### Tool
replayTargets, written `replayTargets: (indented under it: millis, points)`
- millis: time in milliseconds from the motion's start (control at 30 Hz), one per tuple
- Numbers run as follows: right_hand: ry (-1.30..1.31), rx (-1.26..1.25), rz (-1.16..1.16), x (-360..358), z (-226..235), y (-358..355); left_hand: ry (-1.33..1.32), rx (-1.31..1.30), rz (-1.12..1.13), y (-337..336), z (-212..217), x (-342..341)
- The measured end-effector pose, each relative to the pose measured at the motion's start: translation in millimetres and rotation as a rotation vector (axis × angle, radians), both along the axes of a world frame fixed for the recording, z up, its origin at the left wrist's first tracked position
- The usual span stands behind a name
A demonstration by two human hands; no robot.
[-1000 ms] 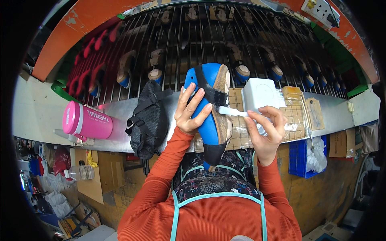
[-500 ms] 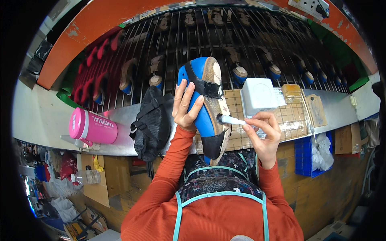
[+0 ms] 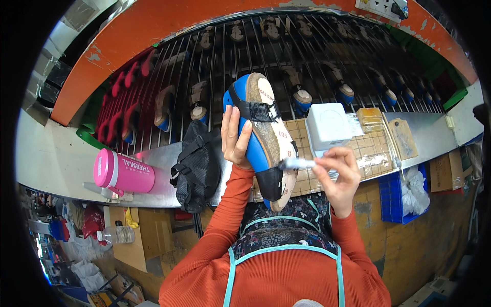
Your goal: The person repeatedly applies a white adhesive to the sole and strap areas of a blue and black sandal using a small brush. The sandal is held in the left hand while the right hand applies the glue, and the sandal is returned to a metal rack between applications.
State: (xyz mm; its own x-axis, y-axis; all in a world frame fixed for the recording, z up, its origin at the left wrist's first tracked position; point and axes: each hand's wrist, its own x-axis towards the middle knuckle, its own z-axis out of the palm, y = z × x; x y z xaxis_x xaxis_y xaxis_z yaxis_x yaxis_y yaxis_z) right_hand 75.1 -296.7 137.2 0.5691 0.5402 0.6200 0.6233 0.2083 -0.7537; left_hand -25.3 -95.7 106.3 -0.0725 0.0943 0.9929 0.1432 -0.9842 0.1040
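My left hand [image 3: 235,139] grips a sandal [image 3: 266,138] with a blue sole, a tan footbed and black straps, holding it upright on its edge above the bench. My right hand [image 3: 340,176] holds a small white brush [image 3: 297,163] whose tip touches the sandal near its lower black strap. A white square container [image 3: 327,127] stands on the bench just behind my right hand.
A pink bottle [image 3: 123,173] lies on the grey bench at the left, with a black bag [image 3: 197,166] hanging beside it. A barred rack [image 3: 266,56] behind carries several sandals. A blue crate [image 3: 396,197] hangs under the bench at the right.
The sandal has been lifted and turned, so its footbed faces right. My right hand has dropped lower and brought the brush to the lower strap.
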Motion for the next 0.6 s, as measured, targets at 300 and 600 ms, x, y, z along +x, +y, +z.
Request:
replayTargets:
  millis: [300,600]
  points:
    - [0.209,-0.063,0.075,-7.5,2.6,-1.9,-0.012,-0.085,0.117,2.0,-6.4,-6.0]
    - [0.152,-0.086,0.073,-19.4,2.1,3.3,-0.005,-0.113,0.145,3.0,-15.0,-9.6]
